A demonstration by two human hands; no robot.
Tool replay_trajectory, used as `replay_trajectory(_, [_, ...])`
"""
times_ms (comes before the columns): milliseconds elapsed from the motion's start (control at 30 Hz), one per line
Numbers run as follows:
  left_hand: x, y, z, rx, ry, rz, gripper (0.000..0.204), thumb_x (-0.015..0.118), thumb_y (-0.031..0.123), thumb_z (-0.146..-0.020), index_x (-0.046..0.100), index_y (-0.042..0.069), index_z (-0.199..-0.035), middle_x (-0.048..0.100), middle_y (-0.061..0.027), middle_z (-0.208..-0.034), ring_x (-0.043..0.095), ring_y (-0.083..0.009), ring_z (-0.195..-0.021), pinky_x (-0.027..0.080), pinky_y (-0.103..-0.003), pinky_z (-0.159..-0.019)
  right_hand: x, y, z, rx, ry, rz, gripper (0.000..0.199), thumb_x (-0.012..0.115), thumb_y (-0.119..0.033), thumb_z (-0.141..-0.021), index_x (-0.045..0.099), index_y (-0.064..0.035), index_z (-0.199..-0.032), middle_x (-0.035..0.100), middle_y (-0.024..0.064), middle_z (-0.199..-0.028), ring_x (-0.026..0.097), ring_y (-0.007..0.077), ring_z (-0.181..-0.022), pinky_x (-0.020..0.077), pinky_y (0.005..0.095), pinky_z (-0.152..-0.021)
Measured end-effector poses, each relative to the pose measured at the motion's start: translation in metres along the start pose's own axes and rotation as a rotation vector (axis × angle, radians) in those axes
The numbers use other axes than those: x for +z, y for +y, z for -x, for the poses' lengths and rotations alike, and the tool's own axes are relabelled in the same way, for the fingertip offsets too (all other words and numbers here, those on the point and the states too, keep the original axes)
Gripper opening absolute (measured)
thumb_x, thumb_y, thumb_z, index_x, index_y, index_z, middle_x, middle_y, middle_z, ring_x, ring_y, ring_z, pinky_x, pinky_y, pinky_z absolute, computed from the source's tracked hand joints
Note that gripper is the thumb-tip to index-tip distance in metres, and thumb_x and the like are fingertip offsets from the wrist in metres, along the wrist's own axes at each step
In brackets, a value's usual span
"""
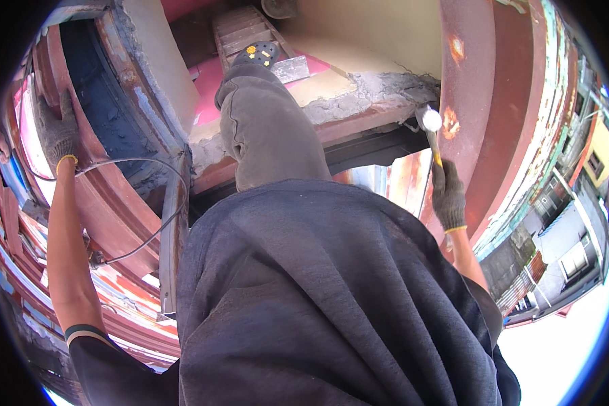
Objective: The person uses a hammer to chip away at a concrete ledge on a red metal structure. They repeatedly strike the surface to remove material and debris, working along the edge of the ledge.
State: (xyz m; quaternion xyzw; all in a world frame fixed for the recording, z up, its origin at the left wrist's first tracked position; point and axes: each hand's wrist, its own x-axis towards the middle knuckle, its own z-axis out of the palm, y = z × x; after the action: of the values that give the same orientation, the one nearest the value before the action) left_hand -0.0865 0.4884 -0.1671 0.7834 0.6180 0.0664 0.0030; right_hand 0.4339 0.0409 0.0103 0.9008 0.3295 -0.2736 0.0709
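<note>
My left hand point(59, 132), in a grey knit glove with a yellow cuff, rests against a reddish-brown steel beam point(91, 145) at the left, fingers stretched out and apart. On the other side, my right hand point(448, 196), gloved the same way, is closed around the handle of a hammer point(438, 152). Its head is bright with glare and sits close to a broken concrete edge point(392, 95) and a rust-spotted red-brown steel column point(463, 88). Whether the hammer head touches either one cannot be made out.
A wooden ladder point(240, 30) lies beyond my shoe point(257, 54), which is near a pink surface and a grey block point(291, 69). A thin cable point(172, 169) loops at the left. Dark gaps open beside the ledge. Corrugated roofs and buildings point(575, 260) stand far below.
</note>
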Motion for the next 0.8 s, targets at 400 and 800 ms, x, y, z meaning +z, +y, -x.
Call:
replay_trajectory(400, [0.012, -0.022, 0.000, 0.041, 0.046, -0.034, 0.076, 0.051, 0.061, -0.092, 0.037, 0.010, -0.148, 0.049, -0.0177, -0.143, 0.049, -0.0372, -0.130, 0.041, -0.044, -0.108, -0.027, -0.185, -0.236, -0.703, 0.194, 0.353, 0.030, 0.058, -0.019, -0.090, 0.054, -0.0013, -0.115, 0.062, 0.0203, -0.089, 0.064, 0.0347, -0.072, 0.0539, 0.0441, -0.062])
replay_trajectory(800, [0.029, -0.030, -0.001, 0.012, 0.007, -0.030, 0.076, 0.051, 0.061, -0.092, 0.040, 0.007, -0.145, 0.049, -0.0196, -0.142, 0.051, -0.0383, -0.128, 0.043, -0.044, -0.106, 0.100, -0.038, -0.278, 0.031, -0.633, 0.743, 0.059, 0.052, -0.032, -0.092, 0.037, -0.0109, -0.145, 0.062, 0.0282, -0.116, 0.061, 0.0383, -0.111, 0.0471, 0.0456, -0.095])
